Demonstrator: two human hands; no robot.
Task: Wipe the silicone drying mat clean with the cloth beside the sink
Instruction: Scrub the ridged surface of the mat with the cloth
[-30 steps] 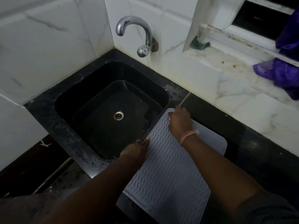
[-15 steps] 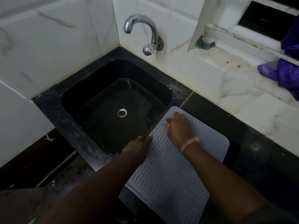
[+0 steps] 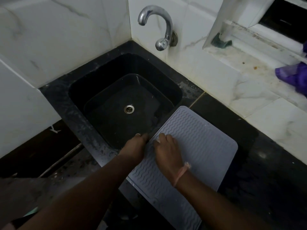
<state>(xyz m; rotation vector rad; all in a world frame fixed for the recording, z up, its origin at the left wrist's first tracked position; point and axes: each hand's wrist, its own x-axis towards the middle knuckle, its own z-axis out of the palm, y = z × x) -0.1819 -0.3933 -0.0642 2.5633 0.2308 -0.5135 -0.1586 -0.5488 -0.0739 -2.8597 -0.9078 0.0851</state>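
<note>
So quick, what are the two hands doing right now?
Left hand: grips the mat's edge by the sink.
Right hand: fingers curled on the mat; whether it holds anything cannot be told.

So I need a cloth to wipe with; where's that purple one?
The purple cloth lies at the far right on the window ledge, away from the mat.

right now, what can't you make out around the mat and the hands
- Head view: whether the right hand holds a cloth; its curled fingers hide what is under them.
- Head view: the left hand's fingertips, curled over the drying mat's sink-side edge in shadow.
- Head view: the mat's near end, covered by both forearms.
- Head view: the purple fabric on the ledge, cut off by the right frame edge.
</note>
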